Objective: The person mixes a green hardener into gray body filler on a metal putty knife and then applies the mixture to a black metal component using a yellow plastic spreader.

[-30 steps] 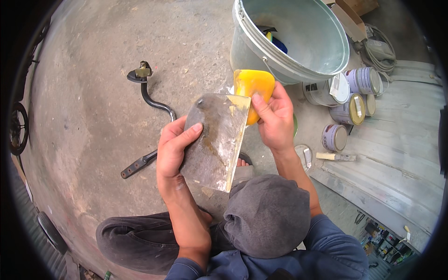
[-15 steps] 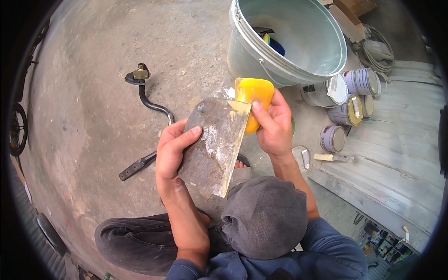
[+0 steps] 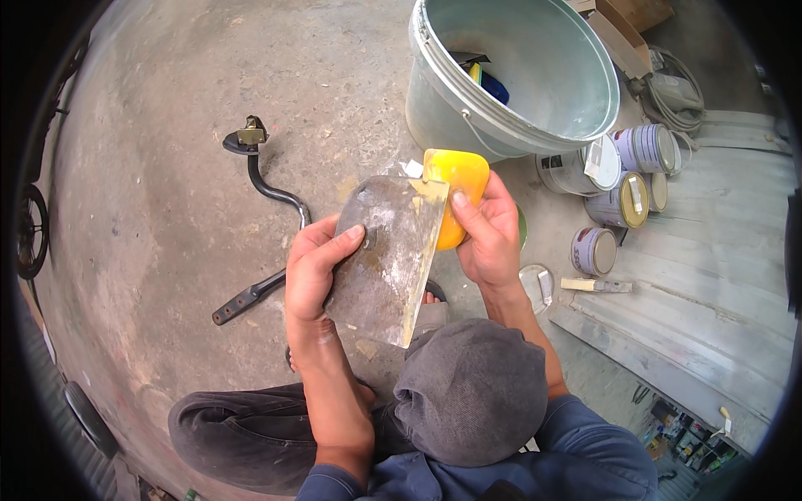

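My left hand grips the left edge of a flat, see-through plate smeared with grey and cream residue, thumb on top. In my right hand is a yellow plastic spreader, pinched between thumb and fingers. The spreader's left edge meets the plate's upper right corner, where a yellowish smear lies. Both things are held up above the concrete floor, over my lap.
A large pale bucket stands ahead to the right, with dark, blue and yellow items inside. Several cans and a wood-handled scraper sit right, beside a metal panel. A bent black metal bar lies left on the floor.
The spreader has shifted slightly down along the plate's corner. The plate has tilted and moved a little; both hands keep their grips.
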A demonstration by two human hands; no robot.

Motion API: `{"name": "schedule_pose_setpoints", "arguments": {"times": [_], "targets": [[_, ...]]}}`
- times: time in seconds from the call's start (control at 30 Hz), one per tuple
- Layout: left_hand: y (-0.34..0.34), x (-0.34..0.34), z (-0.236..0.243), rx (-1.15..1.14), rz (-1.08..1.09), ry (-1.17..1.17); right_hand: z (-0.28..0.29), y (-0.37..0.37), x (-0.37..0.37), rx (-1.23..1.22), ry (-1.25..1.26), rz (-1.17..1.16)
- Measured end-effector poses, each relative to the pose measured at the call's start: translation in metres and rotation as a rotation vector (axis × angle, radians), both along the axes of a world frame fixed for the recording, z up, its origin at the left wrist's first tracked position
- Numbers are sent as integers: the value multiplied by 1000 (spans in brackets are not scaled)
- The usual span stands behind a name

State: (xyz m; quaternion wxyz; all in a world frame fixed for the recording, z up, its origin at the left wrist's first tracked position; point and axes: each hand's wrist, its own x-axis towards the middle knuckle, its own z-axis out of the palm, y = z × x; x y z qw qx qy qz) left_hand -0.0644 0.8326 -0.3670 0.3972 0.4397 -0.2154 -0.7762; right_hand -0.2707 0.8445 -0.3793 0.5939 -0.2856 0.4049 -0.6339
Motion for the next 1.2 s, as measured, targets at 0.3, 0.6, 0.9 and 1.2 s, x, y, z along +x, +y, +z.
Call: {"name": "schedule_pose_setpoints", "arguments": {"times": [0.3,0.6,0.9,1.2], "targets": [[-6,19,-5,-37,169,-31,-4,9,-2,102,8,129],[3,16,14,-44,-97,44,2,-7,-3,4,-8,-77],[2,10,15,-31,-24,-16,4,-1,2,-19,63,-59],[1,8,6,-14,-11,7,5,0,2,-33,111,-65]]}}
